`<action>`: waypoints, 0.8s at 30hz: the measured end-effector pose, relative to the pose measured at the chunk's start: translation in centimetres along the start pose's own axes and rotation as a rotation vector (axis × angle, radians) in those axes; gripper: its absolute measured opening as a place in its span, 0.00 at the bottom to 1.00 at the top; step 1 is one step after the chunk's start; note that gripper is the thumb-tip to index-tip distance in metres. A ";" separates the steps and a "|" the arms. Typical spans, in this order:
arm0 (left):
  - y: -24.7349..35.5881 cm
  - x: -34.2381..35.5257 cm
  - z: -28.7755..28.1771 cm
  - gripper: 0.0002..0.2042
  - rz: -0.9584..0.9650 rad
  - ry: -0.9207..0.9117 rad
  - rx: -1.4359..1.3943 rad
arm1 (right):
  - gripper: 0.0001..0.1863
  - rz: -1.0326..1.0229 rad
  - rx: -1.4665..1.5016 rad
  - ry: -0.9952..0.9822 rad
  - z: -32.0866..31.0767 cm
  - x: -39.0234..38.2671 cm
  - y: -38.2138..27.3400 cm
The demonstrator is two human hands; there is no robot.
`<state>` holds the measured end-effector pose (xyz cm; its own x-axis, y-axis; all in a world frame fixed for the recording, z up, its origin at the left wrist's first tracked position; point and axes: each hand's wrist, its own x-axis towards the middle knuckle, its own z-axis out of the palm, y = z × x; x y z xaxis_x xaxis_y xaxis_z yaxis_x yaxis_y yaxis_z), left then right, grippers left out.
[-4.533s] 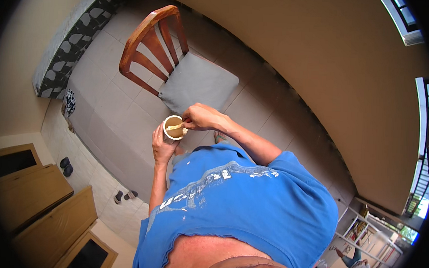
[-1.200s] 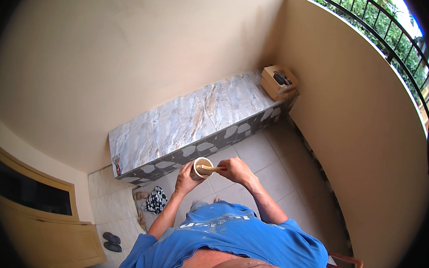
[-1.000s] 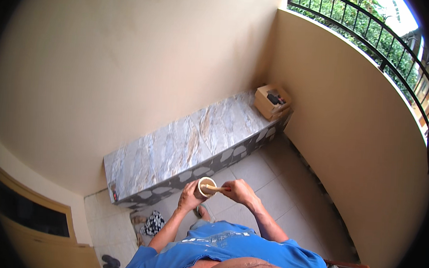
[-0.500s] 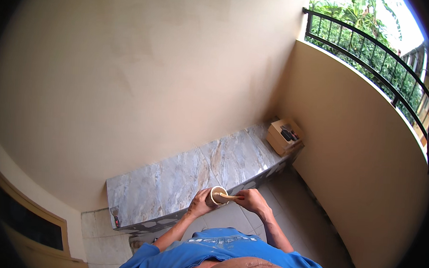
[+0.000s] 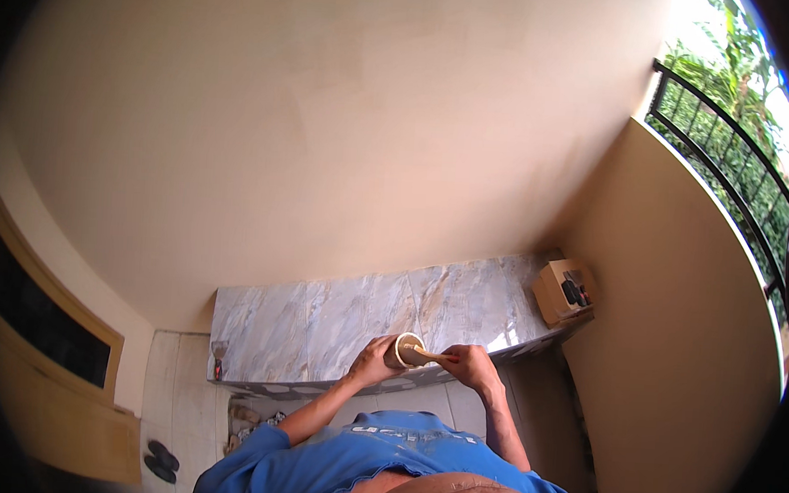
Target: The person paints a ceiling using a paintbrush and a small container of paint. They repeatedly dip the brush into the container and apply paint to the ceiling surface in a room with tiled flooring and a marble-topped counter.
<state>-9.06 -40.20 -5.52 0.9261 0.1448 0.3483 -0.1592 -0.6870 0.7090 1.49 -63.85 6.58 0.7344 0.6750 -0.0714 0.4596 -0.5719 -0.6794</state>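
My left hand (image 5: pixel 371 362) is wrapped around the side of a small round tub (image 5: pixel 395 355) with a pale rim, its mouth tipped toward the right. In my right hand (image 5: pixel 475 369) is a slim, pale yellowish stick-like tool (image 5: pixel 433 356), reddish near my fingers. Its far end reaches inside the tub's mouth; whether it is a brush or a plain stick I cannot make out. Both hands are in front of my blue shirt, over the front edge of the marble-patterned bench (image 5: pixel 355 320). The tub's contents are too small to tell.
A cardboard box (image 5: pixel 552 297) with dark items stands at the bench's right end. A red-handled tool (image 5: pixel 219 364) lies at the left end. Beige wall (image 5: pixel 347 137) rises behind; a low wall with black railing (image 5: pixel 722 130) is right. Dark slippers (image 5: pixel 161 460) lie on the floor.
The view has turned, so the box and railing appear farther right and the slippers have come into sight. Both hands keep their hold; the tool's end stays in the tub.
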 end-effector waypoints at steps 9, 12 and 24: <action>0.1 -0.3 2.3 0.38 -0.085 0.089 0.022 | 0.13 -0.076 0.007 -0.032 -1.7 1.0 1.6; 0.1 -1.0 3.5 0.38 -0.106 0.112 0.016 | 0.13 -0.102 0.021 -0.055 -2.1 0.9 2.3; 2.7 -2.2 6.6 0.40 -0.271 0.176 0.005 | 0.14 -0.147 0.067 -0.104 -3.9 0.8 6.7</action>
<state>-9.30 -47.04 -8.44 0.8610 0.4437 0.2486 0.0869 -0.6100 0.7876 7.13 -68.99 4.81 0.6045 0.7955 -0.0409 0.5209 -0.4337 -0.7352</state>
